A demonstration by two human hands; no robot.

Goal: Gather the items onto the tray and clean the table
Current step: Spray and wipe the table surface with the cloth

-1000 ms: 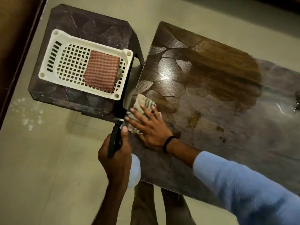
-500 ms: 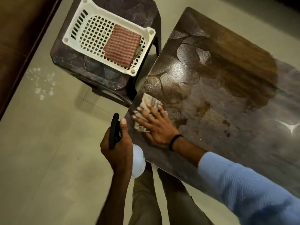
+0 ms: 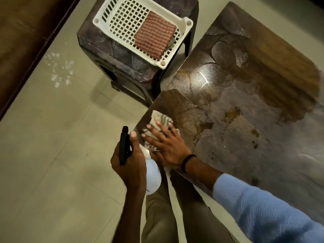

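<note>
My right hand [image 3: 166,146] lies flat, fingers spread, on a crumpled pale cloth [image 3: 160,121] at the near left corner of the brown patterned table [image 3: 245,111]. My left hand [image 3: 129,160] grips a white spray bottle [image 3: 152,178] with a black trigger head [image 3: 124,146], held just off the table's corner above the floor. A white slotted tray [image 3: 122,20] sits on a dark stool [image 3: 108,50] to the left of the table, with a folded red checked cloth [image 3: 154,35] inside it. Brown stains [image 3: 231,114] mark the tabletop's middle.
Pale tiled floor [image 3: 61,155] spreads to the left, with white specks [image 3: 59,71] near a dark wooden edge [image 3: 26,32] at the far left. My legs stand below the table corner. The stool touches the table's left edge.
The view has shifted, so stool and tray now sit higher and further right. My right hand with the cloth stays at the table corner. My left hand still holds the bottle.
</note>
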